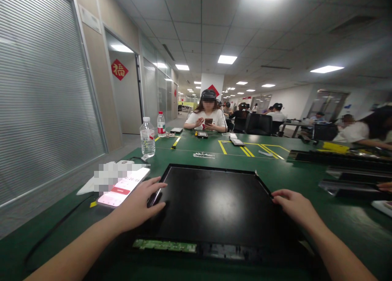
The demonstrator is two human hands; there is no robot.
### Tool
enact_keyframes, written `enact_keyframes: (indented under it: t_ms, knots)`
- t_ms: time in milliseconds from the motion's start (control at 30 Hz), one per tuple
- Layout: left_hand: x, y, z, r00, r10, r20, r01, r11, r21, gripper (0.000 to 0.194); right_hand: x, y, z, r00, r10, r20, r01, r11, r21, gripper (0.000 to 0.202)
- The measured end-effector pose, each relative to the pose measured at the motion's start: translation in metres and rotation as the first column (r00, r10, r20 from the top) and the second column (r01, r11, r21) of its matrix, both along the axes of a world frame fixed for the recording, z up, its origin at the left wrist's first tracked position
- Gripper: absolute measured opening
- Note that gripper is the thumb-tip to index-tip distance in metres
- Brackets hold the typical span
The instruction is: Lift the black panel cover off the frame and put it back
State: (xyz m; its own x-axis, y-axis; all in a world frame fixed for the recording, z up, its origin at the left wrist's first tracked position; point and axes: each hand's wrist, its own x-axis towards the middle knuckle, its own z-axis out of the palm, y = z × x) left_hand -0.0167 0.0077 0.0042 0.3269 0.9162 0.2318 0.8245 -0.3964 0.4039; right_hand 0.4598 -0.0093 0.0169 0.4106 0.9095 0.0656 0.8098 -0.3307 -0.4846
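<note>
Left hand [139, 201] wide on black panel [211, 203] | right hand [294, 205] pinching its edge | phone [130, 187] (lit) beside left

phone [121, 191], left of left fingers [157, 186]: screen partly pixelated | another person's hand [386, 186], right of right fingers [279, 193]: cut by edge | circuit board [165, 246], nearer than fingers: markings illegible

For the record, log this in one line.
left hand: at left edge of display panel | right hand: at right edge | smartphone: screen lit
</note>
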Motion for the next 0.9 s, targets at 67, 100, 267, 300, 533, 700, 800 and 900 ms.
enact_keyframes:
  t_ms: [67, 100, 267, 300, 533, 700, 800, 900]
  knots:
    - [-0.003, -0.005, 0.007, 0.995, -0.100, -0.009, 0.099, 0.994, -0.047, 0.052, 0.000, 0.001, -0.001, 1.000, 0.003, -0.005, -0.003, 1.000, 0.008, 0.033]
    - [-0.005, -0.007, 0.010, 0.988, -0.154, -0.008, 0.153, 0.985, -0.083, 0.051, 0.001, 0.001, -0.001, 1.000, 0.004, -0.009, -0.004, 1.000, 0.014, 0.033]
    - [-0.010, -0.013, 0.015, 0.959, -0.282, 0.017, 0.278, 0.932, -0.233, 0.056, 0.004, 0.002, -0.003, 1.000, -0.001, -0.026, 0.001, 1.000, 0.013, 0.033]
    - [-0.010, -0.014, 0.015, 0.957, -0.290, 0.027, 0.288, 0.925, -0.248, 0.058, 0.004, 0.002, -0.003, 1.000, 0.000, -0.027, 0.000, 1.000, 0.011, 0.033]
    - [-0.005, -0.017, 0.021, 0.948, -0.305, 0.089, 0.317, 0.902, -0.294, 0.057, 0.004, 0.002, -0.004, 1.000, 0.009, -0.030, -0.008, 1.000, 0.028, 0.031]
    - [-0.006, -0.017, 0.023, 0.944, -0.312, 0.105, 0.329, 0.905, -0.270, 0.048, 0.006, 0.003, -0.005, 0.999, 0.013, -0.032, -0.012, 0.999, 0.034, 0.031]
    - [-0.006, -0.016, 0.022, 0.941, -0.325, 0.095, 0.338, 0.901, -0.272, 0.046, 0.005, 0.002, -0.005, 0.999, 0.021, -0.025, -0.020, 0.999, 0.045, 0.031]
    - [-0.006, -0.015, 0.021, 0.939, -0.331, 0.090, 0.343, 0.900, -0.270, 0.042, 0.005, 0.002, -0.004, 0.999, 0.024, -0.021, -0.023, 0.999, 0.043, 0.032]
